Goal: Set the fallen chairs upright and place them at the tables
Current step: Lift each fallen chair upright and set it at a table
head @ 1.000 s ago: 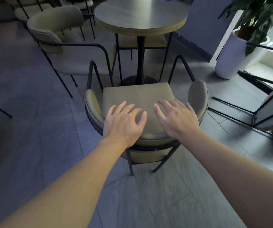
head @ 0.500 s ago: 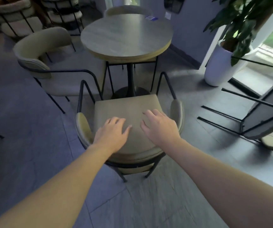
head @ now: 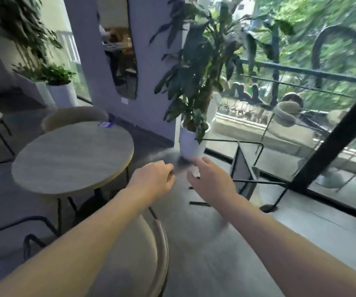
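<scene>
The round tabletop (head: 72,155) stands at left, an upright chair (head: 151,254) just beside it. A fallen chair (head: 244,168) lies on the floor by the window. Left hand (head: 153,181) loosely curled, right hand (head: 210,181) spread; both empty.

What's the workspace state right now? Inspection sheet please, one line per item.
Surface: grey tiled floor, round table bare but for a small blue card.
Job's things: fallen chair on its side by the window, legs out; upright chair at the table below the arms.
Clutter: nothing seen.
Grip: left hand loosely curled, right hand open, both empty, in the air.
Cables: nothing seen.
Surroundings: white potted plant, wall mirror, glazed window.
</scene>
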`<state>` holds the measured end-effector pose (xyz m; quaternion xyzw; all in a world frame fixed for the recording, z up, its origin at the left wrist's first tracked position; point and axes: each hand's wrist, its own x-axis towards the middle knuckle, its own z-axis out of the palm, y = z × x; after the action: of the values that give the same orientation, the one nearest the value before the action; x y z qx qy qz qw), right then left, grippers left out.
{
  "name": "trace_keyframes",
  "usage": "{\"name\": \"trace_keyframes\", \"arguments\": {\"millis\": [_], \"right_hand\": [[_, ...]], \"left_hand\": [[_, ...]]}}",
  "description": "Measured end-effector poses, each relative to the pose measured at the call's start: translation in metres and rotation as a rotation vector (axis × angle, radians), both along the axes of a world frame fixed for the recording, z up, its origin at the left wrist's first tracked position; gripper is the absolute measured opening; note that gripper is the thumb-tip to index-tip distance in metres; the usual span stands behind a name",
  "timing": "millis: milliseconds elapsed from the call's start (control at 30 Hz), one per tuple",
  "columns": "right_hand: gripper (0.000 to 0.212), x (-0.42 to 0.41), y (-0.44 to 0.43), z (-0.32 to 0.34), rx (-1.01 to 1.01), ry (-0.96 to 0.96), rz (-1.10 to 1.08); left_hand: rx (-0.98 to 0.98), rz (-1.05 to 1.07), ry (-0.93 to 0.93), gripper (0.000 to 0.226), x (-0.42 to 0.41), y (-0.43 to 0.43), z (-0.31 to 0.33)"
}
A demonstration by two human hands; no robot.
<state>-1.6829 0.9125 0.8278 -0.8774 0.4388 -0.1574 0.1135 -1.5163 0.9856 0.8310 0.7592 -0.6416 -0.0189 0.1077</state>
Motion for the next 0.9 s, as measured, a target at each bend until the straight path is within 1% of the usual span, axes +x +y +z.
{"name": "trace_keyframes", "arguments": {"millis": [133,267,367,500,667,767,900], "right_hand": [[0.042,-0.080,-0.042,0.043,-0.051,-0.028,-0.196],[0.042,-0.161,-0.088,0.079,-0.131,-0.080,-0.327],[0.043,-0.233,-0.131,0.092,-0.176,-0.056,-0.420],[0.041,-0.326,-0.193,0.106,-0.206,-0.038,-0.530],[0.043,-0.404,-0.267,0.119,-0.224,-0.046,-0.560],[0.043,-0.434,-0.317,0.118,-0.213,-0.062,-0.571],[0.043,-0.464,-0.393,0.111,-0.220,-0.055,-0.573]], "left_hand": [[-0.034,-0.164,0.030,0.028,-0.069,-0.067,0.050],[-0.099,-0.282,0.058,0.031,-0.151,-0.154,0.090],[-0.091,-0.387,0.027,0.030,-0.218,-0.220,0.101],[-0.146,-0.447,0.008,0.028,-0.301,-0.299,0.106],[-0.191,-0.505,0.012,0.034,-0.382,-0.383,0.108],[-0.151,-0.522,0.015,0.033,-0.417,-0.431,0.107],[-0.190,-0.557,-0.004,0.033,-0.451,-0.509,0.107]]}}
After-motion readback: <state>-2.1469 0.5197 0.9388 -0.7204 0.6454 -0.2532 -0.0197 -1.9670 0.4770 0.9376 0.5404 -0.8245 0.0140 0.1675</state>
